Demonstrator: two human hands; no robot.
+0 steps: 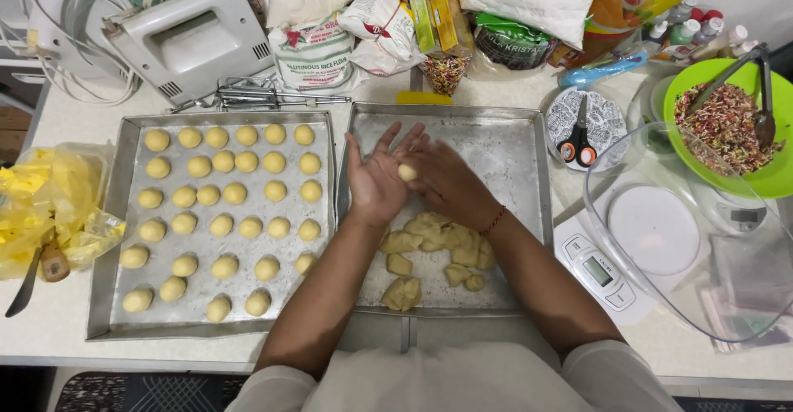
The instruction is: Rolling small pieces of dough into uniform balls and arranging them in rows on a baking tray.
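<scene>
In the head view, a small dough ball (407,172) is held between the two hands above the right baking tray (529,139). The left hand (376,182) is turned palm-up with its fingers (388,141) stretched and slightly spread, pointing toward the far edge of the tray. The ball is seen at the base of those fingers, against the palm. The right hand (450,182) is laid over it from the right, palm down, fingers together, so that the ball is pressed between the two palms and only its left part is shown. Neither hand is curled around the ball; it is merely sandwiched.

Below the hands, on the near half of the same tray, a heap of torn dough pieces (434,251) is spread, with a few single lumps just nearer. To the left, a second tray (116,214) is filled with rows of finished dough balls (227,214). A hand mixer (186,40) is placed far left, behind that tray. On the right, scissors (578,139) are laid on a round patterned lid, a green bowl of coloured sprinkles (731,127) is set far right, and a white kitchen scale (603,271) is partly covered by a clear bowl.
</scene>
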